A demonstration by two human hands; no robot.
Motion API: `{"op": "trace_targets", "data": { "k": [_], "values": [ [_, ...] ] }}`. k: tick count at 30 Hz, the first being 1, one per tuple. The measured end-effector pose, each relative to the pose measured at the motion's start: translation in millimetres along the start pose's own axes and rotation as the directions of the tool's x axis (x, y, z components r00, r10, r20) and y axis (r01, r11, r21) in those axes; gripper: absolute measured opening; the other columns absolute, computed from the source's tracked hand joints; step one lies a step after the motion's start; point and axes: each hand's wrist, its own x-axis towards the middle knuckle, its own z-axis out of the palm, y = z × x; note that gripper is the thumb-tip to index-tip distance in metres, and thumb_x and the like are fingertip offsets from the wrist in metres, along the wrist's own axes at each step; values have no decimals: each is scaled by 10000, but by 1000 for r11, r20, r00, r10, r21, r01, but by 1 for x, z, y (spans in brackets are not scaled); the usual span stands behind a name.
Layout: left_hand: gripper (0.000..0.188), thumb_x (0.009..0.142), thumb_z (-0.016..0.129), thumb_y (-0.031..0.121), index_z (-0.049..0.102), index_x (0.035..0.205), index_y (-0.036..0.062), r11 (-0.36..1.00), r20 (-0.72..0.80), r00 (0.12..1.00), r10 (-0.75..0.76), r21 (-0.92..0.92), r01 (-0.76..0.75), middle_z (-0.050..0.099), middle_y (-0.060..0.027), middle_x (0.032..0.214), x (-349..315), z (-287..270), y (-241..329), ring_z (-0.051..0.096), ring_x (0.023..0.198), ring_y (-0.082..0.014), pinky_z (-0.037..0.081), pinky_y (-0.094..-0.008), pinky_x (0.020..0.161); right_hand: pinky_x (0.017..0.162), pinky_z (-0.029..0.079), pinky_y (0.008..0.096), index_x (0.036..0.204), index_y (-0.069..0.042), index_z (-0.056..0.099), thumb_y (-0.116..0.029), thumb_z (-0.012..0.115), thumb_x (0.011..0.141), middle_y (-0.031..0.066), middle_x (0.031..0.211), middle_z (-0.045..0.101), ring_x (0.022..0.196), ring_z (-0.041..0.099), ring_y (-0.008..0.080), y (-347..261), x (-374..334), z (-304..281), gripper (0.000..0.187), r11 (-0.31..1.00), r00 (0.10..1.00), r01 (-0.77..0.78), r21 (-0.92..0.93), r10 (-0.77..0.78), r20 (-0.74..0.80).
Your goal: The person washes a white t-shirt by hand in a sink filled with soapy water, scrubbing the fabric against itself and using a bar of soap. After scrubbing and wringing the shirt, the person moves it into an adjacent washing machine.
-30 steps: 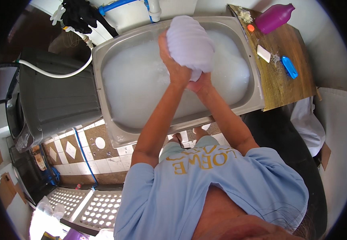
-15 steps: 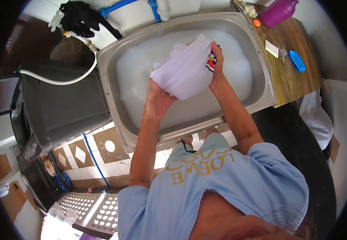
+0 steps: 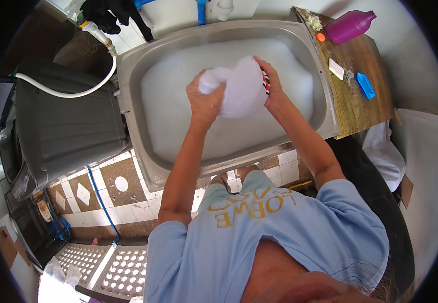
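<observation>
A bunched white cloth (image 3: 241, 91) with a red, black and white patch at its right side is held above soapy water. It looks like a garment, though its full shape is hidden in the folds. My left hand (image 3: 206, 101) wraps round its left end, fingers closed on the fabric. Gripping the right side beside the coloured patch is my right hand (image 3: 273, 83). Beneath both hands lies the metal sink basin (image 3: 143, 169), filled with cloudy, foamy water (image 3: 178, 126).
Right of the sink, a wooden board (image 3: 365, 108) carries a purple bottle (image 3: 351, 27), an orange cap (image 3: 321, 37), a white soap bar (image 3: 336, 69) and a blue brush (image 3: 365, 86). To the left stand a dark grey bin-like container (image 3: 72, 126) and a white hose (image 3: 72, 94).
The cloth has gone from spread out to bunched up. My left hand has risen and curled over its left end, while my right hand keeps its grip. The whole view has shifted slightly.
</observation>
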Motion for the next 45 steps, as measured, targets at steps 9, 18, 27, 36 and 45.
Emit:
{"op": "trace_targets", "data": {
  "k": [9, 18, 27, 36, 45],
  "values": [
    [213, 687, 685, 114, 640, 887, 58, 937, 228, 955, 189, 249, -245, 655, -70, 859, 4, 31, 14, 634, 810, -232, 524, -353, 721, 795, 499, 312, 1037, -125, 625, -340, 537, 889, 0, 1028, 634, 912, 599, 100, -28, 16, -2, 276, 795, 907, -242, -556, 389, 161],
    [284, 880, 529, 114, 530, 1147, 17, 654, -167, 945, -282, -754, 62, 605, -139, 1100, 24, 31, -23, 623, 984, -260, 538, -388, 844, 1018, 368, 487, 1263, -157, 497, -725, 455, 803, 53, 1241, 543, 1222, 458, 269, 9, 12, -8, 732, 944, 973, 7, 330, -82, 214],
    [187, 777, 628, 7, 644, 962, 30, 955, -428, 875, 227, -80, -287, 646, -74, 897, 19, 42, -17, 620, 834, -171, 511, -317, 773, 917, 453, 442, 1111, -187, 580, -515, 621, 811, 13, 1078, 615, 1048, 571, 225, 1, -4, -2, 447, 985, 989, -149, 87, 149, 5],
    [203, 553, 732, 213, 675, 748, 195, 278, 291, 660, 693, 737, -616, 630, -15, 795, -11, 102, 47, 619, 703, -233, 486, -364, 607, 893, 466, 342, 1121, -147, 585, -320, 556, 897, 33, 1077, 614, 1000, 573, 180, -56, -2, 6, 284, 960, 801, -229, -164, 281, 529],
    [93, 630, 682, 188, 664, 720, 179, 101, 514, 604, 609, 705, -702, 595, 14, 757, -41, 119, 49, 617, 734, -196, 475, -369, 536, 883, 443, 292, 1214, -129, 565, -231, 539, 913, 37, 1080, 595, 955, 541, 149, -87, -3, 38, 320, 299, 795, 310, -903, 440, 418]
  ]
}}
